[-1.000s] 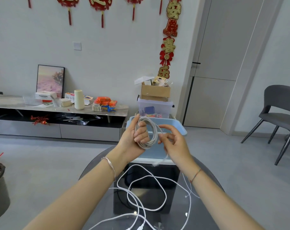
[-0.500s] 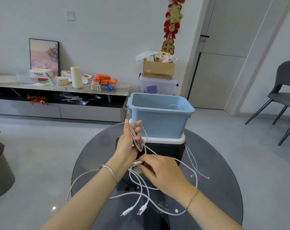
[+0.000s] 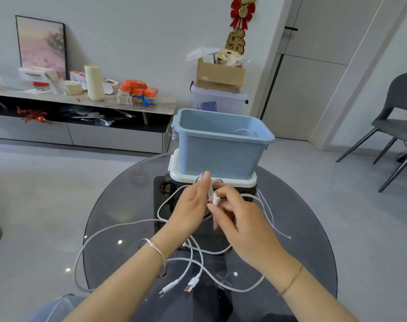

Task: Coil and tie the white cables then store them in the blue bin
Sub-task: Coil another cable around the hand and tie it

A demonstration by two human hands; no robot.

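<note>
Several loose white cables [image 3: 118,228] lie tangled on the round dark glass table [image 3: 314,228], two plug ends [image 3: 191,283] near its front. My left hand [image 3: 193,205] holds cable strands up in front of the blue bin [image 3: 221,154]. My right hand [image 3: 239,214] pinches a white connector end [image 3: 216,198] right beside the left fingers. The bin stands on a white-lidded black box [image 3: 211,180] at the table's far side. A coiled white cable [image 3: 244,132] lies inside the bin.
A low TV cabinet [image 3: 81,126] with boxes and a cream cylinder runs along the left wall. A cardboard box on a clear tub [image 3: 218,89] stands behind the bin. A grey chair [image 3: 393,122] is at the right. Grey floor surrounds the table.
The coil held up a second ago is gone from my hands. Both hands dropped to the table, and my right hand picked up a connector end and raised it to my left hand.
</note>
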